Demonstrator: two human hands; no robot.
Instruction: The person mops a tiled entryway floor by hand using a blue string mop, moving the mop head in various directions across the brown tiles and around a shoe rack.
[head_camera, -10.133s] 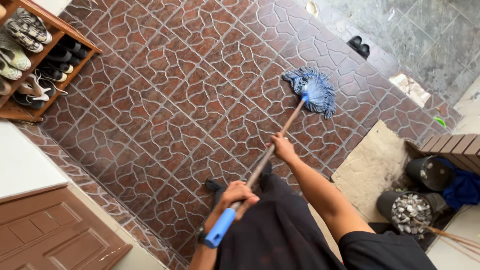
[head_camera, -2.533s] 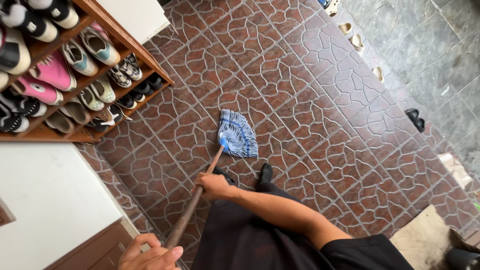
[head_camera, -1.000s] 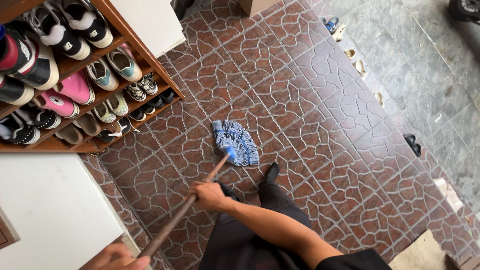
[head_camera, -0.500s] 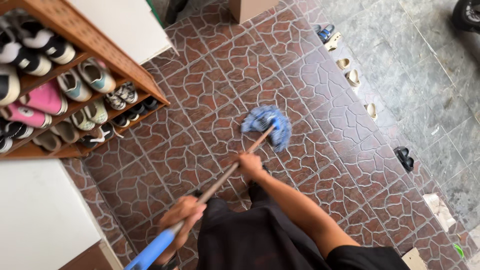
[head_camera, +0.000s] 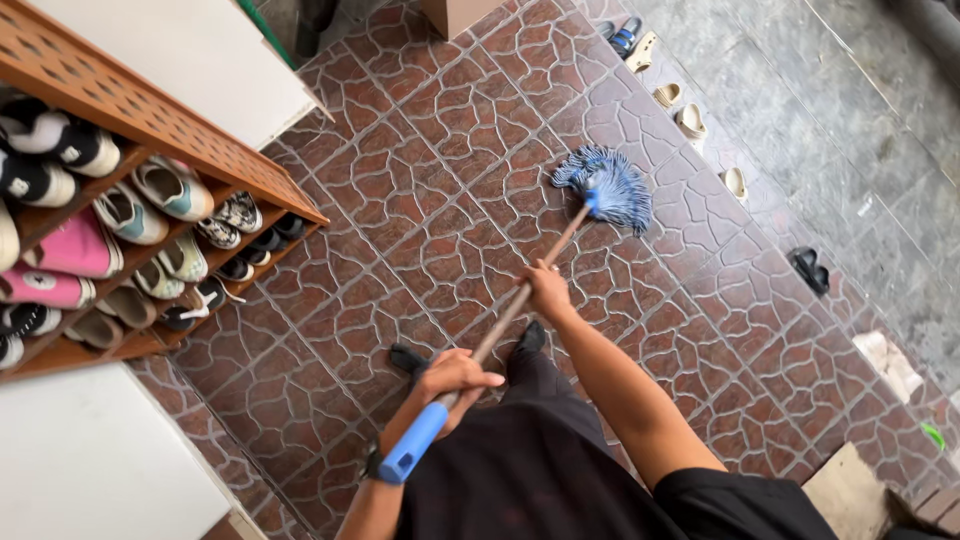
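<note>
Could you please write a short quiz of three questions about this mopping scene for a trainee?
1. Which hand grips the handle nearer the mop head?
2. True or false: the mop head rests on the grey floor.
3. What stands at the left, holding shoes?

Key:
1. The right hand; the left hand holds near the blue grip.
2. False; it lies on the brown tiled floor.
3. A wooden shoe rack.

The left hand and right hand both grip a mop whose blue head rests on the brown tiled floor, near a shoe rack.
</note>
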